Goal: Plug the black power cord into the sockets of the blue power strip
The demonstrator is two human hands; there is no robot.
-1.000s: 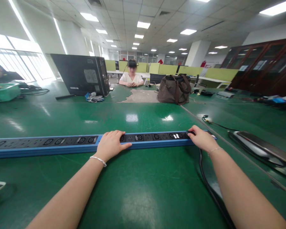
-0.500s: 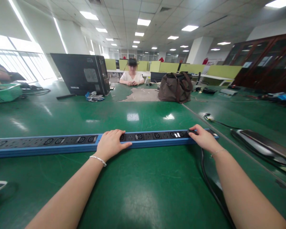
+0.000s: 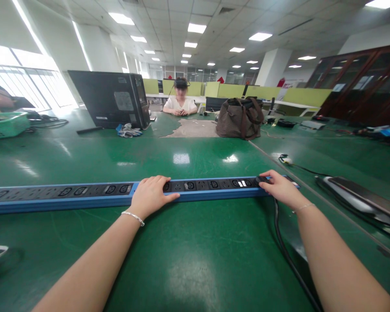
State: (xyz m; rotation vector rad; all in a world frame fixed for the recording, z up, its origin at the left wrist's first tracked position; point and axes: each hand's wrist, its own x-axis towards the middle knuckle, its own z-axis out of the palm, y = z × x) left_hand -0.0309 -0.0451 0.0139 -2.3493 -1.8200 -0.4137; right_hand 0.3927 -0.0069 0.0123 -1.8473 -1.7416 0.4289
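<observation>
A long blue power strip (image 3: 201, 196) with a row of black sockets lies across the green table, running past the left edge of view. Wrapped over its middle is my left hand (image 3: 151, 192), fingers on the far side and thumb along the near edge. Near the strip's right end, my right hand (image 3: 277, 187) pinches a black plug (image 3: 261, 180) at the sockets. Whether the plug's pins sit in a socket cannot be made out. From under that hand a thick black cord (image 3: 284, 247) runs down towards the lower right.
A black computer case (image 3: 110, 99), work gloves (image 3: 129, 130) and a brown bag (image 3: 238, 119) stand beyond the strip. At right lies a dark, flat device (image 3: 367, 199) with a cable. A green basket (image 3: 9, 125) is at left. Another person (image 3: 180, 104) sits across the table.
My right hand has shifted very slightly to the right, still on the plug, and a little more of the plug shows. The left hand keeps its place on the power strip.
</observation>
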